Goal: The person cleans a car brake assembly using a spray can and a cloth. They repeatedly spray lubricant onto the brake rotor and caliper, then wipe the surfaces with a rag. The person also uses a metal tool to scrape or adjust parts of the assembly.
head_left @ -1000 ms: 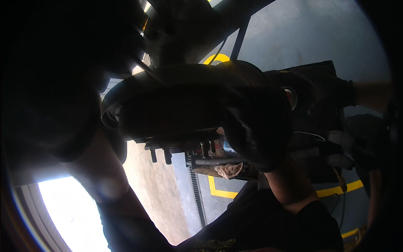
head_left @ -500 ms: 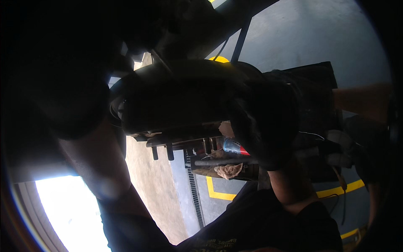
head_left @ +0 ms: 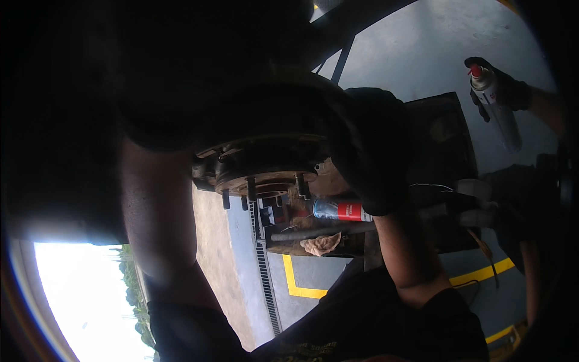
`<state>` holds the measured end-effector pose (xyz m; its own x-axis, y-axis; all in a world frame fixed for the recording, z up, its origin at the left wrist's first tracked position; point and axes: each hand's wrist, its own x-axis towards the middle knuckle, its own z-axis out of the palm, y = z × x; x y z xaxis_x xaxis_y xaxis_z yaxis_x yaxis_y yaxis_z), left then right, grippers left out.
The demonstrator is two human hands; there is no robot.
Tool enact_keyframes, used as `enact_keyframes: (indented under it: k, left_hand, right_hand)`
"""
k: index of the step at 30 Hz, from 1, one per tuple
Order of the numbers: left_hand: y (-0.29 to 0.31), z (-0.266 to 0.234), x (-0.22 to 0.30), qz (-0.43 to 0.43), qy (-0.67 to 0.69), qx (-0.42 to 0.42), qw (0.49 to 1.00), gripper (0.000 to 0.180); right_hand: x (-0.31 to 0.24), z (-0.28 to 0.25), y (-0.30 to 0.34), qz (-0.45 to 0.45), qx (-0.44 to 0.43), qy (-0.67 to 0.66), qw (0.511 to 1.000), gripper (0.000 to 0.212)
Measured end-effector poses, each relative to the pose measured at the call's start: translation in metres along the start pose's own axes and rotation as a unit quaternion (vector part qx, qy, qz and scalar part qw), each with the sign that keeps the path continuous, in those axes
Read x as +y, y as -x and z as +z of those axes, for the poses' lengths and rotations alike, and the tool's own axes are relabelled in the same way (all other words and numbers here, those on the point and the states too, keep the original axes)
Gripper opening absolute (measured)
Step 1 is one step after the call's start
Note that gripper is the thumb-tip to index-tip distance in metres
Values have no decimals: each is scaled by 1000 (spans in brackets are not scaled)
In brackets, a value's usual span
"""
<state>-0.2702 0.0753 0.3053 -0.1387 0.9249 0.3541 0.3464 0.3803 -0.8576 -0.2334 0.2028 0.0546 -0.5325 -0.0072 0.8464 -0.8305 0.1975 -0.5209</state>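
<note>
A rusty wheel hub (head_left: 271, 178) with several studs pointing down is at the middle, below a dark curved brake part (head_left: 265, 114). My right hand (head_left: 374, 145), in a black glove, is against the right side of this assembly; its fingers are lost in shadow. On the other side, my left forearm reaches up, and my left hand (head_left: 160, 123) is a black-gloved shape merging into the dark. What either hand holds is hidden. A can with a red band (head_left: 347, 210) lies below my right hand, partly covered by it.
At the right, another person's gloved hand (head_left: 509, 90) holds a spray can (head_left: 491, 99) with a red nozzle. A crumpled rag (head_left: 321, 244) and a long bar (head_left: 319, 232) lie below the hub. A floor grating (head_left: 265, 277) and yellow floor lines (head_left: 307, 292) are beyond.
The hub face and its studs show more fully below the dark curved part. My left forearm stands more upright. The other person's hand has come into view with the spray can.
</note>
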Motion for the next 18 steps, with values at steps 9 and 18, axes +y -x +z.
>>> enact_keyframes:
  k: [9,18]
  left_hand:
    - [-4,34,-31,86,-95,6,992,49]
    - [-34,7,24,-271,280,-43,920,14]
  right_hand:
    - [0,-5,-3,3,10,15,1000,34]
    - [-7,-67,26,75,29,2,997,33]
